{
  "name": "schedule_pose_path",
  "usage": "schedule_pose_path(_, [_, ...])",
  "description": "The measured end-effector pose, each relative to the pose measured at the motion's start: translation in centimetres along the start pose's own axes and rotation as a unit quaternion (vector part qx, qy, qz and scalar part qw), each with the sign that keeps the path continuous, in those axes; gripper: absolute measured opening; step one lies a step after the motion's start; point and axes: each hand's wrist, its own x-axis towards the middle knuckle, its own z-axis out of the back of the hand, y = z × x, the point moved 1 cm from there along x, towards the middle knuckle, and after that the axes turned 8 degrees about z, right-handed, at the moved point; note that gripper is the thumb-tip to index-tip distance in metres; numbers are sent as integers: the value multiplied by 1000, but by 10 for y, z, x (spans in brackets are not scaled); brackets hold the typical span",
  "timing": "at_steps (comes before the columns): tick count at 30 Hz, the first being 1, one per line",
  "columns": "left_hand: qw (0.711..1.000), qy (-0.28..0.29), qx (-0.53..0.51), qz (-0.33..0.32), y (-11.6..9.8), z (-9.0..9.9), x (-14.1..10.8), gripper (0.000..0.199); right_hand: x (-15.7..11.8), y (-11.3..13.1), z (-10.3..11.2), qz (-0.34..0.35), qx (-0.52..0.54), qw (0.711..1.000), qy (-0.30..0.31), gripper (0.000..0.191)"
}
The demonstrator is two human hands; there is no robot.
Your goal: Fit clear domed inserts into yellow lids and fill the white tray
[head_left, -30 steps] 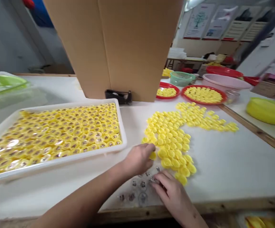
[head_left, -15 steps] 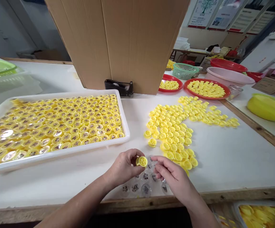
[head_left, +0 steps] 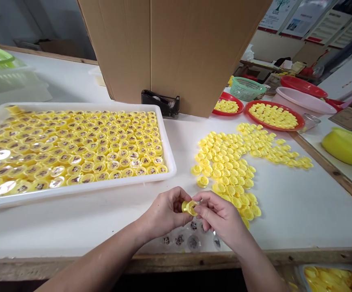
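Observation:
My left hand (head_left: 168, 211) holds a small yellow cup (head_left: 188, 207) between thumb and fingers. At the cup's right side, my right hand (head_left: 220, 213) pinches a clear disc with a dark printed picture (head_left: 194, 206) against its opening. Several clear printed discs (head_left: 179, 239) lie on the white table below my hands, partly hidden by them. Beyond my right hand, many yellow cups (head_left: 230, 178) are spread in a loose patch. To the left, a white tray (head_left: 171, 162) holds rows of yellow cups topped with printed discs.
A tall cardboard box (head_left: 176, 52) stands at the back with a black tape dispenser (head_left: 160, 104) before it. Red plates (head_left: 297, 123) of yellow pieces and a green basket (head_left: 246, 89) are at the back right. A wooden edge (head_left: 164, 263) runs along the front.
My right hand has come to the cup and now has a printed disc at its opening. The cup has turned toward the right. The whole view has shifted slightly.

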Motion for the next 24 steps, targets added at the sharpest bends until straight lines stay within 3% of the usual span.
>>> schedule_pose_path(7, [1000, 6, 6, 26, 1, 0, -2, 19, -4, 15, 7, 4, -109, 992, 58, 29])
schedule_pose_path(10, [999, 9, 21, 44, -1, 1, -2, 20, -5, 23, 12, 63, -193, 975, 87, 28])
schedule_pose_path(13, [999, 14, 16, 47, -1, 2, -2, 21, -6, 30, 14, 138, -272, 949, 74, 29])
schedule_pose_path(18, [999, 17, 14, 41, -2, 3, -2, 18, -7, 33, 10, 219, -323, 915, 102, 37])
schedule_pose_path(21, [999, 0, 28, 36, -4, 2, -3, 19, -9, 28, 8, 217, -339, 910, 100, 36])
schedule_pose_path(24, [999, 1, 25, 40, -3, 3, -3, 21, -13, 24, 8, 190, -324, 923, 84, 36])
